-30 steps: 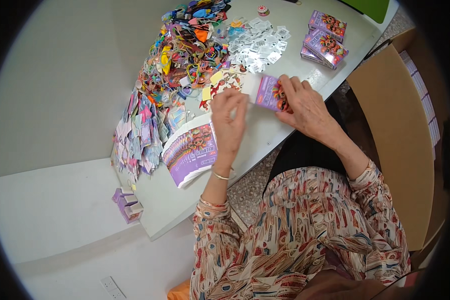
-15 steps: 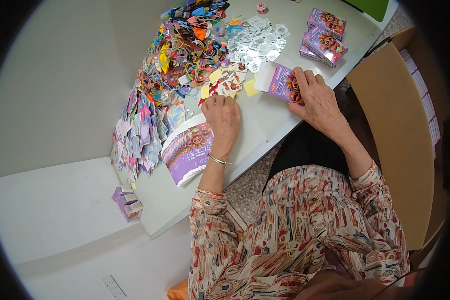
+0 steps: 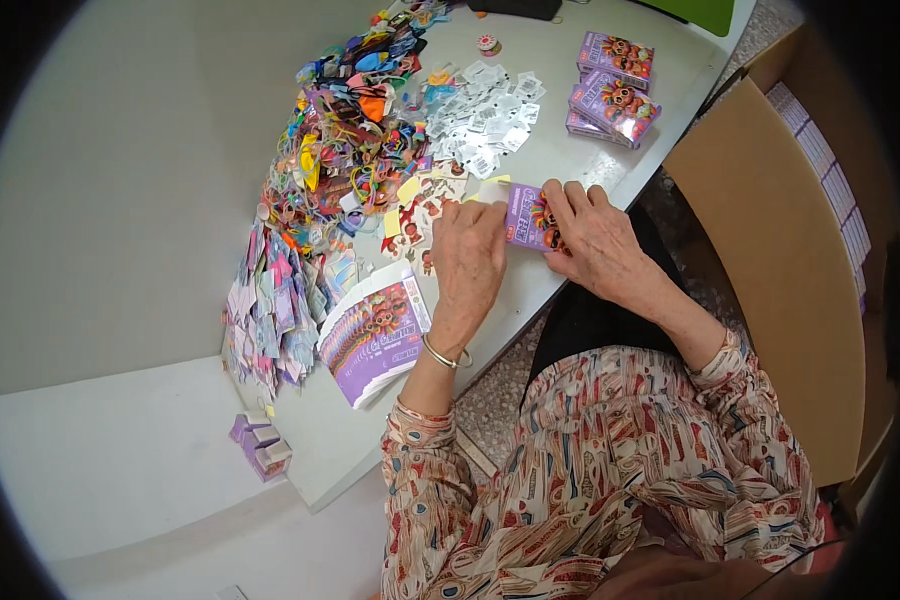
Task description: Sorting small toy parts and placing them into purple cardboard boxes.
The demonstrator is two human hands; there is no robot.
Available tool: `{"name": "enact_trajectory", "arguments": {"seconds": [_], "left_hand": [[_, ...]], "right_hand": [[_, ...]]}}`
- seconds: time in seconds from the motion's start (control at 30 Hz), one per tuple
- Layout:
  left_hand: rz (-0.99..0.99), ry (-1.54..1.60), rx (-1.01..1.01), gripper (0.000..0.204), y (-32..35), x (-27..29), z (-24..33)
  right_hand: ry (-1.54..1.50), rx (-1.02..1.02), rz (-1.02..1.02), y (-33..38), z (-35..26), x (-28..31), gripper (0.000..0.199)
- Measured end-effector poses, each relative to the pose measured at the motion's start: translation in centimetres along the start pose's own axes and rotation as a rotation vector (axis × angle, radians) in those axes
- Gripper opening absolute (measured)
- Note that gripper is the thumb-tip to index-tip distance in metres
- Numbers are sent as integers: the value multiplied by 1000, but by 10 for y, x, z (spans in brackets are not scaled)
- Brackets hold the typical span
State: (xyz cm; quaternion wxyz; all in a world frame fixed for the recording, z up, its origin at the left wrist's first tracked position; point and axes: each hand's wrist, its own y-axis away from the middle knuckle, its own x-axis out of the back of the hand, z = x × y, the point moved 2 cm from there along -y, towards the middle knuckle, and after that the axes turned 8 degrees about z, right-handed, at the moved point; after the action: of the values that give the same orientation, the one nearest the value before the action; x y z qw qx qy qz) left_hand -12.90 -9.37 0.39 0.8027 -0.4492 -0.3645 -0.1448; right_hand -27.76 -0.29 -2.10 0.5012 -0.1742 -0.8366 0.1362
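A person in a patterned blouse is pressing a small purple box (image 3: 526, 216) against the white table (image 3: 570, 160), near its front edge. The right hand (image 3: 592, 238) is lying flat over the box's right end, fingers spread and holding it down. The left hand (image 3: 469, 262), half a second ago resting farther left of the box among the cut-out paper figures (image 3: 418, 215), is now closing in on the box's left end, its loosely curled fingers touching the edge. A second ago the box was being held up between both hands; it is now lying on the table. Left of the box, a heap of colourful trinkets (image 3: 355, 130) and a fanned stack of purple flat cartons (image 3: 375, 335) are sitting unchanged, with finished purple boxes (image 3: 615, 85) stacked beyond it.
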Motion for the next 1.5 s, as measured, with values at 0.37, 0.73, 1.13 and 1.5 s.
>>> {"name": "enact_trajectory", "arguments": {"seconds": [0.37,0.73,1.13,1.5], "left_hand": [[-52,-176,83,23,-33,-56,-94],[-104,-8,297,17,-38,-51,-104],[-1,758,693,8,-47,6,-64],[65,685,609,8,-30,11,-44]], "right_hand": [[-103,-242,134,0,46,29,74],[-92,-257,94,-1,44,29,71],[53,-110,48,-19,11,11,65],[-89,-95,-24,-23,4,1,69]]}}
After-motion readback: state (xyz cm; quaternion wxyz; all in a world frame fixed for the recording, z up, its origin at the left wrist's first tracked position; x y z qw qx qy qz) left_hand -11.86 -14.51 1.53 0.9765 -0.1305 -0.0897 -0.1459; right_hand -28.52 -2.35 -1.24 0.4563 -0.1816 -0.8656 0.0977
